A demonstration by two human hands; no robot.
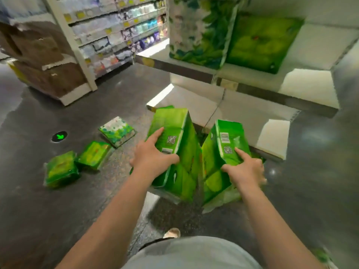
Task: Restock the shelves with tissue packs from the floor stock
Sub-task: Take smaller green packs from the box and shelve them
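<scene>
The person is standing in front of the low shelf (204, 98), and both arms are reaching down toward two tall green tissue packs just below its front edge. The left hand (153, 154) is gripping the left pack (174, 133) near its upper end, with the forefinger lying straight along the barcode face and the thumb curling round the near edge. The right hand (245, 167) is holding the right pack (229, 140) the same way, forefinger stretched up beside the square code, thumb hooking the near side; its other fingers are going behind the pack and I cannot tell how they lie. The two packs are standing side by side, close together, tilting a little toward each other.

By my judgement, the step in hand is lifting a pair of packs from the floor stock to the shelving. Above the low shelf, the upper shelf (252, 74) is already carrying one flowered pack (196, 32) and one green pack (262, 43), with bare board to their right. The next move is probably calling for raising both packs together and setting them upright on a bare stretch of board.

Left of the low shelf, three more packs are lying on the floor (58, 191): two green ones (61, 169) (93, 154) and a flowered one (117, 131), waiting to be shelved.
</scene>
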